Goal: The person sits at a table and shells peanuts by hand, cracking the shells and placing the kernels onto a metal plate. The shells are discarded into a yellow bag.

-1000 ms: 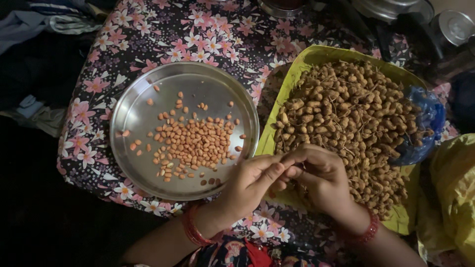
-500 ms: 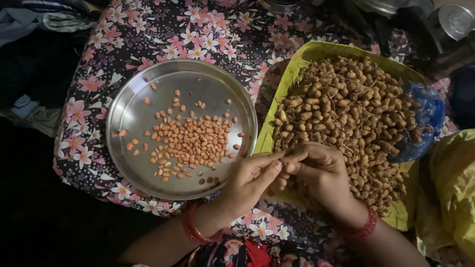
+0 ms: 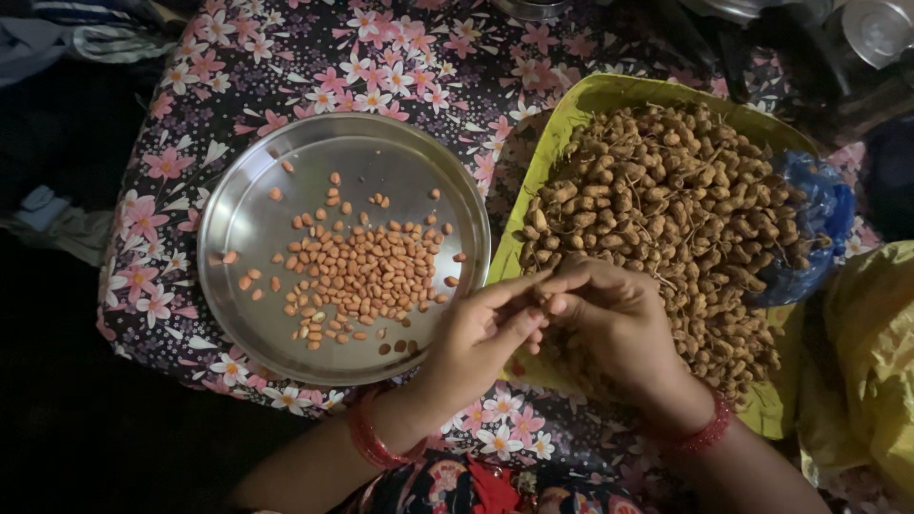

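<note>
My left hand [image 3: 481, 338] and my right hand [image 3: 614, 324] meet fingertip to fingertip over the near left edge of a yellow-green tray [image 3: 571, 124]. Between the fingertips they pinch a small groundnut pod, mostly hidden. The tray holds a big heap of unshelled groundnuts [image 3: 666, 209]. Left of the hands lies a round steel plate [image 3: 248, 219] with several shelled pinkish kernels [image 3: 367, 271] gathered near its middle. Both wrists wear red bangles.
Everything rests on a dark cloth with pink and white flowers [image 3: 400, 67]. A blue plastic bag [image 3: 819, 219] lies at the tray's right edge, a yellow bag [image 3: 871, 362] further right. Steel vessels [image 3: 876, 29] stand at the top right. Dark clothes lie at left.
The view has shifted slightly, so plate and tray sit a little higher and to the left. My fingers keep working the pod at the same spot; the left fingers stretch out more.
</note>
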